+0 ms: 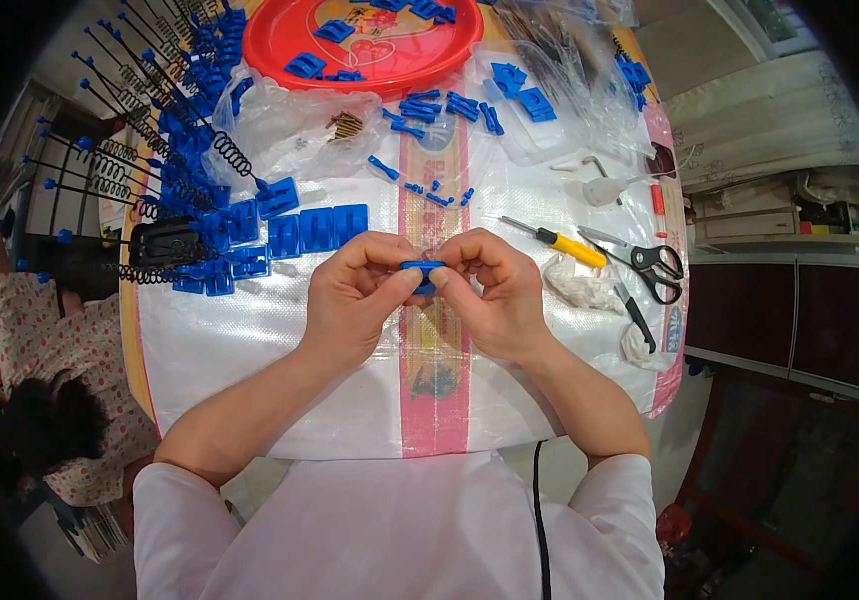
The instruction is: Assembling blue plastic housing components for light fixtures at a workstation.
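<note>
**A:** ok so where's the little blue plastic piece (421,272) sitting relative to the hands? can't quite read it.

**B:** dead centre between them, over the white woven sheet (249,350) on the table. Left hand (354,300) has it at its 3 o'clock, right hand (494,292) at its 9 o'clock. Both are pinching it, thumb and forefinger closed on each end, other fingers curled in.

**A:** long axis?

**B:** runs 9-to-3, pretty much level, so each hand owns one end. Neither is really nearer, it's shared evenly.

**A:** and the other stuff?

**B:** row of blue brackets (314,228) at about 10 o'clock from the left hand, near but apart. Yellow-handled screwdriver (559,241) and black scissors (649,265) at roughly 2 o'clock from the right hand. Red tray (279,50) way up at 12.
</note>
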`<control>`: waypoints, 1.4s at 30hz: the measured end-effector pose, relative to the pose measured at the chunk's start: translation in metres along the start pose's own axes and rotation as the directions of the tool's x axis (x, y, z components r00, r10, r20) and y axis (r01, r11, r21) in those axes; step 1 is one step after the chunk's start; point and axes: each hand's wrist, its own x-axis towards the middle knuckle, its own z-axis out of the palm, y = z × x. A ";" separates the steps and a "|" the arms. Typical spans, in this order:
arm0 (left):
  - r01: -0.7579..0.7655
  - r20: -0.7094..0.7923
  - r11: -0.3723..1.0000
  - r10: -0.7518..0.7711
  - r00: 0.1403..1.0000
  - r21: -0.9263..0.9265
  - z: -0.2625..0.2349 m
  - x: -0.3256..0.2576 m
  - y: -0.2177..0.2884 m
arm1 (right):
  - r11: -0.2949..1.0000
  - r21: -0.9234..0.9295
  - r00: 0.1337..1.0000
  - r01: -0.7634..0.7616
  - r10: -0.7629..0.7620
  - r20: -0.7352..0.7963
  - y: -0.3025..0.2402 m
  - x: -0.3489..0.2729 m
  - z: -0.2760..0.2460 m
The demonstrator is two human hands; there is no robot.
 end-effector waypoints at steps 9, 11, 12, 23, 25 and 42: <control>0.023 0.002 1.000 -0.023 1.000 -0.003 0.000 -0.001 0.001 | 0.998 0.062 1.000 -0.001 0.001 0.004 -0.002 -0.001 0.002; 0.033 -0.004 0.999 -0.033 0.999 -0.002 0.000 -0.001 0.001 | 0.997 0.073 1.000 -0.001 0.001 0.010 -0.004 -0.001 0.002; 0.032 -0.009 0.999 -0.032 0.999 -0.006 0.000 -0.001 0.001 | 0.997 0.080 1.000 -0.007 0.006 0.014 -0.004 -0.001 0.002; 0.073 -0.057 0.994 -0.078 0.995 -0.075 0.008 -0.001 0.004 | 0.929 0.364 0.991 -0.066 0.102 -0.081 -0.001 0.001 0.007; 0.087 -0.068 0.994 -0.092 0.993 -0.064 0.003 0.000 0.002 | 0.912 0.404 0.990 -0.073 0.116 -0.084 -0.004 0.001 0.008; -0.023 -0.132 0.997 0.032 0.991 0.069 0.008 -0.001 0.004 | 0.982 0.187 0.982 0.027 0.009 -0.189 0.011 0.004 0.007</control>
